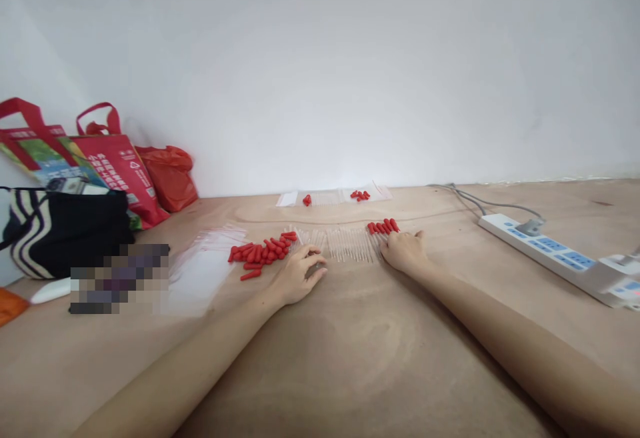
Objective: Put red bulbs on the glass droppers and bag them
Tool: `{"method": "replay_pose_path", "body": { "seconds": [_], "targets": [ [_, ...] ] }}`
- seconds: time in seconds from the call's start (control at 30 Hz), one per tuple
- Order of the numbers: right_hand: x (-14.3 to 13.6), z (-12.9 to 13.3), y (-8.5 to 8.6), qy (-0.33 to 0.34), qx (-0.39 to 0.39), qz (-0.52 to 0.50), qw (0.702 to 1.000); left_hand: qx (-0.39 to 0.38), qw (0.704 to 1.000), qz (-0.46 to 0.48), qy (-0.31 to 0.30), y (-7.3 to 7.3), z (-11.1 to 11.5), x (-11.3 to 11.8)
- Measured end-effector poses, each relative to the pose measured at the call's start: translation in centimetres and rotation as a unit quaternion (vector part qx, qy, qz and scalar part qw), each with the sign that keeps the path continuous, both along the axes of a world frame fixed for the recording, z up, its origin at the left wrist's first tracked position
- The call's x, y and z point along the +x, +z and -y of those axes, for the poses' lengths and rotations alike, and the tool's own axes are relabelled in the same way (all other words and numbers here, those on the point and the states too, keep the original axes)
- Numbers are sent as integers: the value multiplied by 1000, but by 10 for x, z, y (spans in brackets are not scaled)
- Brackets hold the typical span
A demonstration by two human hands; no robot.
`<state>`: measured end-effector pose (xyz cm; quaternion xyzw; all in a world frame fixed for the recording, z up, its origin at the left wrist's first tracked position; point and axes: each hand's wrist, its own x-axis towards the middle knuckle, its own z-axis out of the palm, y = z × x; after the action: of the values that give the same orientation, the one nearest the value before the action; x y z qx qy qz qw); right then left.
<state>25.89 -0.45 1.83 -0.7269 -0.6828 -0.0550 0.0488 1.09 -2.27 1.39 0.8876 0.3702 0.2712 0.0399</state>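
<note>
My left hand (299,277) hovers low over or rests on the wooden table, fingers curved and apart, with nothing visible in it. Beside it, on the left, lies a loose heap of small red bulb-shaped caps (260,251). Thin clear sticks or tubes (349,245) lie side by side in a row between my hands. My right hand (406,251) is at the right end of that row, its fingers curled down and pressed together. Just beyond its fingertips, several red caps (383,226) lie in a line, seemingly at the sticks' far ends. What the right fingers hold is hidden.
Clear plastic bags (200,271) lie left of the heap; more bags with red caps (360,195) sit by the wall. A white power strip (550,248) with cables stands right. At left are red shopping bags (117,165), a black striped bag (75,228) and a blurred-out object (120,279).
</note>
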Motion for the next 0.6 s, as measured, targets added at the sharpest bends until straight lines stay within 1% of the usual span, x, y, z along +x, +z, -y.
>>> {"method": "replay_pose_path", "body": {
  "seconds": [0.07,0.17,0.23,0.3,0.33,0.4,0.5,0.57,0.6],
  "targets": [
    [-1,2,1,0,-6,3,1000,18,1000,-7,22,0,1,1],
    [-3,4,0,0,12,5,1000,61,992,-15,107,1,0,0],
    [-4,5,-1,-2,55,2,998,88,980,-14,178,4,-3,-3],
    [-5,5,-4,9,120,-7,993,101,964,-10,246,8,-8,-8],
    [-7,5,-6,27,154,-13,988,103,955,-8,277,10,-11,-11],
    [-10,6,-11,82,214,-28,973,99,942,-9,322,15,-17,-18],
    [-20,12,-18,182,267,-53,945,70,935,-33,345,25,-26,-30],
    [-27,19,-20,246,280,-71,925,28,942,-60,329,35,-31,-42],
    [-30,23,-21,275,282,-81,916,-1,950,-80,300,42,-33,-48]
  ]
}}
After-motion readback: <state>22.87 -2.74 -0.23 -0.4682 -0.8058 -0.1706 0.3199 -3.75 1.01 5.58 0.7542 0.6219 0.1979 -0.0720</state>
